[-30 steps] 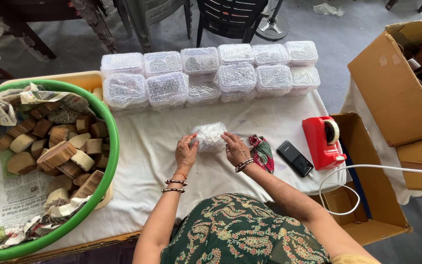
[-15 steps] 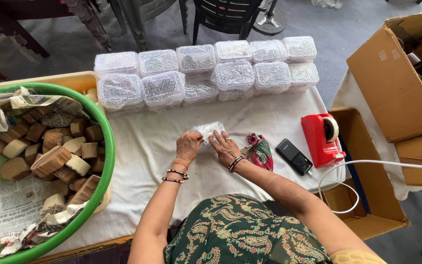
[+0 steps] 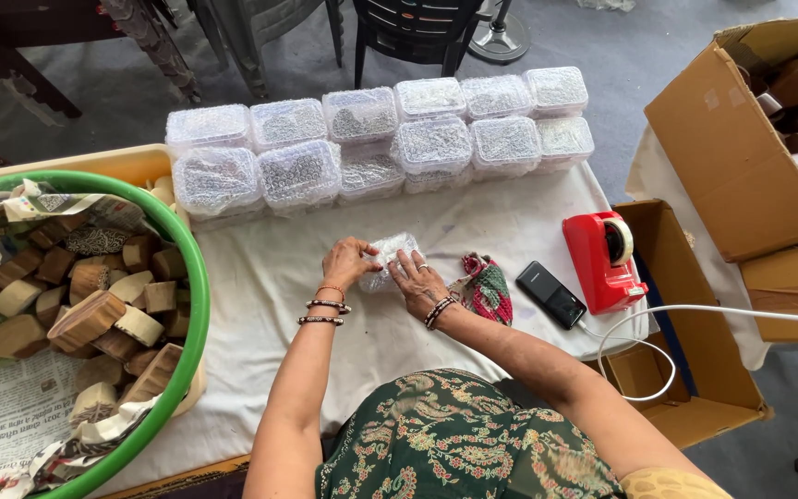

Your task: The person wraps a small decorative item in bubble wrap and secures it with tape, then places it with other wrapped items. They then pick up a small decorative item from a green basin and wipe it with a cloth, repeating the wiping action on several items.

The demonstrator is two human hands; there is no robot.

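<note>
Near the middle of the frame, on the white cloth of the table [image 3: 279, 277], both hands press around a small bubble-wrapped bundle [image 3: 388, 257]. The left hand [image 3: 348, 261] grips its left end, fingers curled over the top edge; the right hand [image 3: 415, 275] lies on its right side with fingers spread flat along the wrap. Neither hand lifts it; the bundle rests on the cloth between them.

The bundle looks light and springy on the outside, with something firmer inside. The plastic film is likely slippery and tends to unroll if let go, so a hold across the loose flap, with pressure from both ends, seems the safest grip. Hard squeezing would pop the bubbles.

Just right of the right wrist lies a red and green cloth pouch [image 3: 489, 288], then a dark phone [image 3: 551, 294] and a red tape dispenser [image 3: 602, 259] with a white cable [image 3: 695, 314] looping past it. Across the upper middle stand two rows of wrapped clear boxes [image 3: 371, 139]. At the left edge a green tub [image 3: 191, 305] lined with newspaper holds wooden blocks [image 3: 94, 314]. An open cardboard box [image 3: 731, 157] sits at the upper right.
</note>
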